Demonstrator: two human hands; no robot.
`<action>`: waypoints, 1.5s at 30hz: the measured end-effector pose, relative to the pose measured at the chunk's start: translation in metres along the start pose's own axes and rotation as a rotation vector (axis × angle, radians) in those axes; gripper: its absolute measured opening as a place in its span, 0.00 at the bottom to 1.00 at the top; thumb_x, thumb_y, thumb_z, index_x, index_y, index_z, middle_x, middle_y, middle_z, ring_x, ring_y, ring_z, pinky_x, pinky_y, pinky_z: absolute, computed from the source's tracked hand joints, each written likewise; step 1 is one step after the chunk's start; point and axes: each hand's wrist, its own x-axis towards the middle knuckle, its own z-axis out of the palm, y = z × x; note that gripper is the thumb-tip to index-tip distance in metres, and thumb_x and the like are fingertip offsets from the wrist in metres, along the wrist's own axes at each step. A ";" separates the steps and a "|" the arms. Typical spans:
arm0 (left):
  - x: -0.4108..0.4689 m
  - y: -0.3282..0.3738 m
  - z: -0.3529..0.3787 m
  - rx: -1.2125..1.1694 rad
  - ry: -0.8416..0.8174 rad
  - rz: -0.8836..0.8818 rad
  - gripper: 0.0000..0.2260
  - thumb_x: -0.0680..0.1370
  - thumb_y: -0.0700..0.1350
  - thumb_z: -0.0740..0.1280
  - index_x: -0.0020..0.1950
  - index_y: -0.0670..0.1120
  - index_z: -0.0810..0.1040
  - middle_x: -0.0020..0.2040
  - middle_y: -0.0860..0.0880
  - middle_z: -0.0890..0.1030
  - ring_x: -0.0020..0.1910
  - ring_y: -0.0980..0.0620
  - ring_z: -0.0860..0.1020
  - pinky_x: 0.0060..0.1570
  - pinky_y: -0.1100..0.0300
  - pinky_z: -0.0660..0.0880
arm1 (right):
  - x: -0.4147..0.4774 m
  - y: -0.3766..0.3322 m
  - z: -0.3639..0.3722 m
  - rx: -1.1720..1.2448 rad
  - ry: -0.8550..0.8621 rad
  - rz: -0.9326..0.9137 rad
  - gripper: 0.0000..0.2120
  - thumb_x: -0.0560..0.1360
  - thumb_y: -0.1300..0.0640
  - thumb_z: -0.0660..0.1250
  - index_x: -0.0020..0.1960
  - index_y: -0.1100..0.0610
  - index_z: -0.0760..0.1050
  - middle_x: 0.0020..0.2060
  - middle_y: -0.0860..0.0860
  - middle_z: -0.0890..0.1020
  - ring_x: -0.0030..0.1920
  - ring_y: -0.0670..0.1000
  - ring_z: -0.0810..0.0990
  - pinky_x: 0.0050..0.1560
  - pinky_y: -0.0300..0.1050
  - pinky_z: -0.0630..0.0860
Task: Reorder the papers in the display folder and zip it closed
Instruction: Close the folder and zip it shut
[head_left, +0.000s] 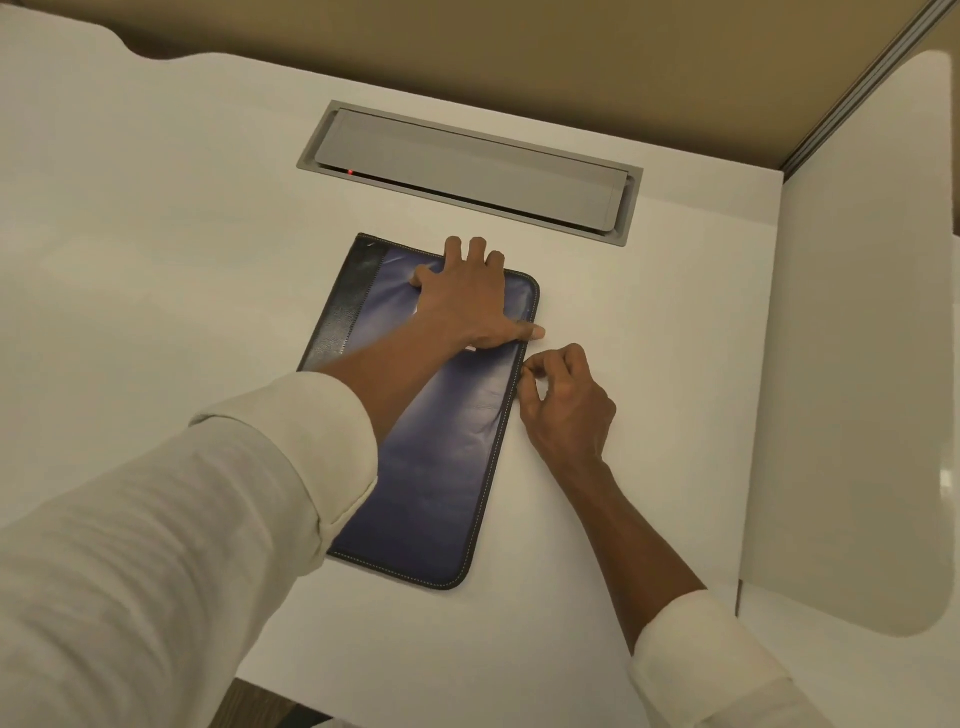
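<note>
A dark blue display folder with a black spine strip lies closed and flat on the white desk. My left hand presses flat on its far half, fingers spread, thumb reaching over the right edge. My right hand sits at the folder's right edge, just below that thumb, with thumb and forefinger pinched together at the zip line. The zip pull itself is hidden by the fingertips. No papers show.
A grey cable hatch with a small red light is set into the desk beyond the folder. A white side panel stands along the right. The desk's front edge runs near the bottom.
</note>
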 end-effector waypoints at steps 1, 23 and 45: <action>-0.002 -0.003 0.002 0.006 0.009 0.014 0.52 0.68 0.82 0.63 0.79 0.46 0.65 0.77 0.44 0.65 0.78 0.38 0.60 0.64 0.31 0.71 | 0.001 0.000 0.000 -0.002 -0.001 0.011 0.03 0.79 0.52 0.70 0.49 0.51 0.79 0.48 0.48 0.78 0.32 0.55 0.77 0.31 0.45 0.74; -0.036 -0.069 0.044 -0.412 0.225 -0.617 0.59 0.71 0.84 0.53 0.85 0.39 0.51 0.86 0.36 0.50 0.85 0.35 0.46 0.78 0.28 0.42 | 0.029 0.013 0.006 0.087 -0.019 -0.047 0.04 0.81 0.52 0.69 0.50 0.52 0.80 0.49 0.48 0.79 0.34 0.51 0.79 0.34 0.43 0.73; -0.025 -0.089 0.054 -0.362 0.306 -0.584 0.56 0.76 0.81 0.49 0.85 0.35 0.51 0.86 0.36 0.53 0.86 0.38 0.52 0.84 0.43 0.53 | 0.095 0.012 0.016 0.015 0.039 -0.029 0.03 0.82 0.55 0.67 0.51 0.53 0.79 0.49 0.51 0.78 0.35 0.56 0.79 0.33 0.50 0.78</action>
